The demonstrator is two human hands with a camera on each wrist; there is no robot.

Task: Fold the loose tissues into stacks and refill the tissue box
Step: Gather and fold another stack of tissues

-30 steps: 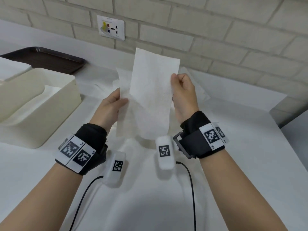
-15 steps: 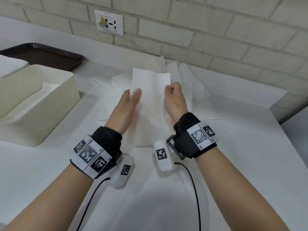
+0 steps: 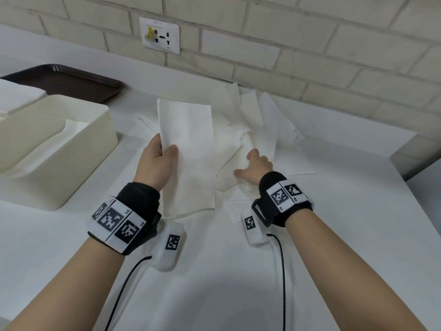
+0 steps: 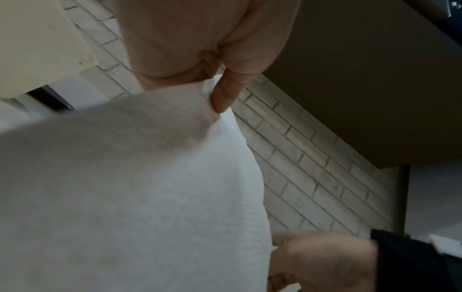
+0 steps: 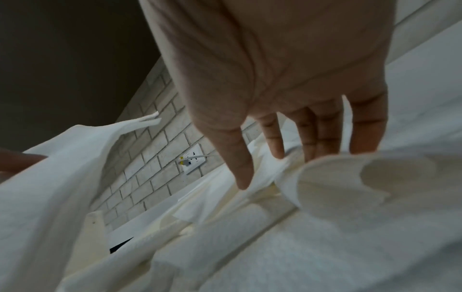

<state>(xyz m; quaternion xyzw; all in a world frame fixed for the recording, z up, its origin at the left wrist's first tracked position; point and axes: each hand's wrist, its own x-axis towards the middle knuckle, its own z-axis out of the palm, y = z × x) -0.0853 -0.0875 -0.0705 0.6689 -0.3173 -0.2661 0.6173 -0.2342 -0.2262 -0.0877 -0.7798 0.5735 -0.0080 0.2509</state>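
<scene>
Centrally, a folded white tissue [image 3: 187,149] was held upright above a white table [image 3: 346,235], pinched along its left edge between the thumb and fingers of the left hand [image 3: 158,163]; in the left wrist view one fingertip [image 4: 222,94] was seen pressed against the sheet's upper edge. The right hand [image 3: 256,167] was lowered just beside it onto a pile of loose tissues [image 3: 260,130], with its fingers [image 5: 322,130] straight and spread, their tips touching a curled sheet and nothing gripped. The pile was spread from the table's middle back to the foot of the wall, its sheets overlapping and creased. To the left, a cream tissue box [image 3: 78,158] was set open, with white tissue lying inside it, its near corner close to the left wrist. Behind the box, a dark brown tray [image 3: 78,84] was placed against the back ledge, and a white stack [image 3: 16,96] was partly seen at the far left edge. Bare tabletop was left in front of both forearms and to the right of the pile, as far as the table's right edge, where the surface dropped away. A pale brick wall [image 3: 286,44] was seen behind, with a white socket plate [image 3: 160,35] mounted on it. Black wristbands with printed markers were worn on both wrists.
</scene>
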